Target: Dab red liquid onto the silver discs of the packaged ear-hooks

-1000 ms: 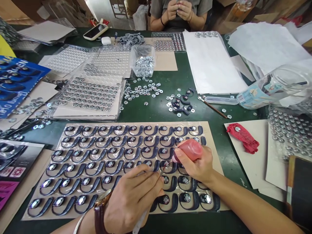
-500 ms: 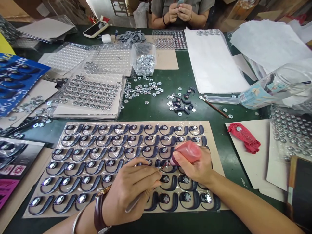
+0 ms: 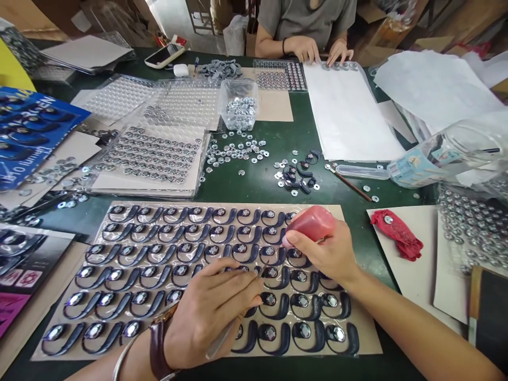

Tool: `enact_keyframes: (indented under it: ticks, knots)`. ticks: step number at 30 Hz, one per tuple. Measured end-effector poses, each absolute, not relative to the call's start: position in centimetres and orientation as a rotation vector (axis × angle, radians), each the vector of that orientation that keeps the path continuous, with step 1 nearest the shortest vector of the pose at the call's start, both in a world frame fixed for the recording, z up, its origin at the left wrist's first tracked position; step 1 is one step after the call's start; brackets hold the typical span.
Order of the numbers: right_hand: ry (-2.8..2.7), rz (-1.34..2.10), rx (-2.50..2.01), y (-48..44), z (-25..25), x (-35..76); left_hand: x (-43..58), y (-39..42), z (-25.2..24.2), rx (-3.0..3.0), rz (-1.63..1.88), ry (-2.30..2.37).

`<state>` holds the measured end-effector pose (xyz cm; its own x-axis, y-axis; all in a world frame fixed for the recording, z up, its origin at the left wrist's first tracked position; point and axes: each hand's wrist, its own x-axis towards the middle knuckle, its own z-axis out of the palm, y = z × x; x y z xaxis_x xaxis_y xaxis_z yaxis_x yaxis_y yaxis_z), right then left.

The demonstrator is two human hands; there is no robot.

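Observation:
My left hand (image 3: 216, 304) is closed around metal tweezers (image 3: 220, 338); their tip points toward a shiny round piece in the rows below. My right hand (image 3: 335, 254) grips a soft red squeeze bottle (image 3: 313, 225), tilted with its nozzle down to the left over the rows. Under both hands lies a cardboard sheet (image 3: 367, 338) covered in clear plastic. Rows of dark curved strips (image 3: 283, 338), each with a shiny round piece (image 3: 266, 332), fill it. My hands hide some of these pieces.
Loose metal discs (image 3: 234, 153) and a clear tub (image 3: 238, 108) of them stand beyond the sheet. A clear jar (image 3: 448, 153) lies at the right near a red cloth (image 3: 400, 235). Across the table, a co-worker's hands (image 3: 309, 50) touch a white sheet (image 3: 353, 116).
My right hand has drawn the red bottle slightly up and away from the tweezers' tip. The co-worker's hands have come down to the white sheet. The view has shifted a little.

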<state>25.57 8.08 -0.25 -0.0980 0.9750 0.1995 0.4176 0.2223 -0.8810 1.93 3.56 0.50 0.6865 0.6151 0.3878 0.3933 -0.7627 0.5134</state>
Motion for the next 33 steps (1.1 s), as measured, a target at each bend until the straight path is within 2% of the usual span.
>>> enact_keyframes:
  ticks: [8,11,19,33]
  knots:
    - [-1.577,0.866,-1.192,8.1,-3.5,24.0,2.8,4.7,0.2,2.739,0.732,0.756]
    - [-1.629,0.893,-1.185,8.1,-3.6,24.2,2.9,4.3,-0.1,2.818,0.713,0.731]
    - [-1.738,0.607,-1.149,8.5,-3.1,23.8,2.8,3.9,0.0,2.904,0.647,0.674]
    - [-1.658,0.626,-1.306,8.2,-3.4,24.4,2.7,3.9,-0.3,2.875,0.687,0.708]
